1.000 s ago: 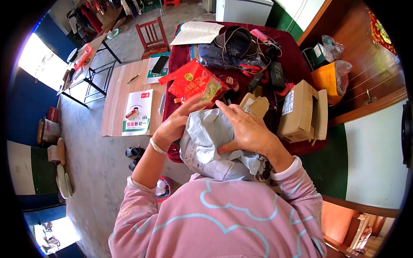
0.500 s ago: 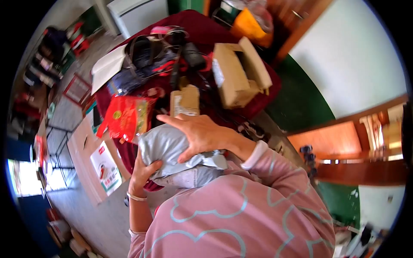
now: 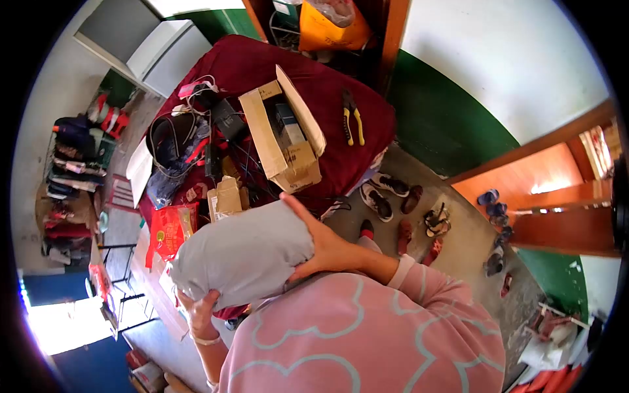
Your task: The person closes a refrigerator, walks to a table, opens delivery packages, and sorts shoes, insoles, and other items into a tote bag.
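A bulky grey plastic package (image 3: 246, 252) is held between both hands in front of the chest, its smooth side up. My left hand (image 3: 198, 313) grips its lower left end, thumb on top and the other fingers partly hidden. Wrapped round the right end is my right hand (image 3: 324, 245), with the thumb below and fingers along the far edge. Just beyond the package lie a red snack bag (image 3: 171, 229) and a small torn cardboard piece (image 3: 227, 198).
On the dark red tablecloth (image 3: 341, 85) stand an open cardboard box (image 3: 298, 167), yellow-handled pliers (image 3: 352, 118), and a heap of cables and black items (image 3: 228, 120). Several shoes (image 3: 377, 201) lie on the floor at the right. A white cabinet (image 3: 169, 56) stands beyond.
The view has swung to the right. The package has been turned so its smooth grey side shows instead of the crumpled, labelled one. My left hand has moved to its lower left end.
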`<action>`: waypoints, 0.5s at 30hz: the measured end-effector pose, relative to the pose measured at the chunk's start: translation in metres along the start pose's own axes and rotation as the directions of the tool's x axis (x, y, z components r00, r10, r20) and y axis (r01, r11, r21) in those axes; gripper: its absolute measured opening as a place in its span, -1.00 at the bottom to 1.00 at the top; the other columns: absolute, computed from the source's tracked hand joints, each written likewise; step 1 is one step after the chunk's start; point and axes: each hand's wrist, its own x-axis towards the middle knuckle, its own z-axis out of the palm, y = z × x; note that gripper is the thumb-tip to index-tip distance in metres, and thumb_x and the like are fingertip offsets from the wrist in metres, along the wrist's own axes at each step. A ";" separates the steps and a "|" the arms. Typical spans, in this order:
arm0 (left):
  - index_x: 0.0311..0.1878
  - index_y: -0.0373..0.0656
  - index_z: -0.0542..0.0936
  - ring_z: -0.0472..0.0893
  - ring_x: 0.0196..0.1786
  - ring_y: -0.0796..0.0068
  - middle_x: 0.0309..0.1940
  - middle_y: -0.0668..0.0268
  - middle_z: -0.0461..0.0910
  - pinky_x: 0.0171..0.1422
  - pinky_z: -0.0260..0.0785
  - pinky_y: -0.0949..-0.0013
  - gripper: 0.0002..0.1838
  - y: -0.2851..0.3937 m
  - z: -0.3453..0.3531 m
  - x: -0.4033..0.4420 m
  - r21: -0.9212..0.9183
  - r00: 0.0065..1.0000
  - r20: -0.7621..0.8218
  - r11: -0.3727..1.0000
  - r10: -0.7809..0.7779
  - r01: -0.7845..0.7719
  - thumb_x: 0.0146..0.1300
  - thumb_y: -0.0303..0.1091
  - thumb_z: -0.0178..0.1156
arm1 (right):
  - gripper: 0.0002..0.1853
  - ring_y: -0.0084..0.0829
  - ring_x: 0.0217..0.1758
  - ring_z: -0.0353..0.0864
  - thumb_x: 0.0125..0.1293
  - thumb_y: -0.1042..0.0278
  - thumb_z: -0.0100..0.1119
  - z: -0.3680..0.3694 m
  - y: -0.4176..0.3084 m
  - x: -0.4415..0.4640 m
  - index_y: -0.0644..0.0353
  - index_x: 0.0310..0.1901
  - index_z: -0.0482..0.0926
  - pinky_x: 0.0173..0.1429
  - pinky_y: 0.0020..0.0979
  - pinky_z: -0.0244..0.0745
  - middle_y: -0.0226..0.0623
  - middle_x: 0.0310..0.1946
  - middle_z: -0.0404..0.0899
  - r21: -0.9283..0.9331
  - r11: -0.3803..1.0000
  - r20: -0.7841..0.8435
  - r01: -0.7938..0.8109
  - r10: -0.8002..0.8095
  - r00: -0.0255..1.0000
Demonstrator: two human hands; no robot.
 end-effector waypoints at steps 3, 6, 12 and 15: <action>0.19 -0.31 0.30 0.47 0.07 0.28 0.02 0.20 0.46 0.17 0.32 0.20 -0.08 0.009 0.043 0.009 -0.051 1.000 0.013 0.998 0.022 -0.021 -0.33 -0.30 0.52 | 0.40 -0.36 0.45 -0.12 -0.34 0.30 0.58 -0.041 -0.004 -0.007 0.17 0.42 -0.35 0.45 -0.39 -0.19 -0.11 0.42 -0.18 0.160 0.986 -0.051 0.055 -0.047 0.998; 0.17 -0.30 0.32 0.52 0.02 0.29 -0.02 0.22 0.50 0.15 0.35 0.22 -0.12 0.020 0.089 0.020 -0.144 0.997 0.073 0.990 0.011 -0.001 -0.30 -0.32 0.52 | 0.38 -0.41 0.43 -0.05 -0.28 0.33 0.59 -0.071 -0.019 -0.016 0.16 0.42 -0.38 0.44 -0.37 -0.16 -0.20 0.40 -0.08 0.357 0.929 -0.073 0.095 -0.074 0.995; 0.20 -0.33 0.30 0.49 0.06 0.36 0.02 0.22 0.48 0.19 0.31 0.28 -0.08 0.047 0.164 0.045 -0.219 0.972 0.231 0.976 0.048 0.003 -0.31 -0.31 0.54 | 0.05 -0.46 0.27 0.24 -0.23 0.43 0.54 -0.121 -0.038 -0.028 0.25 0.33 0.06 0.34 -0.38 0.10 -0.27 0.21 0.29 0.285 0.955 -0.168 -0.083 0.135 0.976; 0.20 -0.33 0.30 0.49 0.07 0.41 0.02 0.24 0.49 0.21 0.29 0.32 -0.07 0.046 0.173 0.061 -0.251 0.946 0.322 0.967 0.042 0.043 -0.33 -0.40 0.55 | -0.15 -0.48 0.11 0.41 -0.24 0.46 0.53 -0.132 -0.052 -0.025 0.29 0.18 0.30 0.23 -0.39 0.26 -0.32 0.05 0.46 0.230 0.973 -0.282 -0.012 0.078 0.956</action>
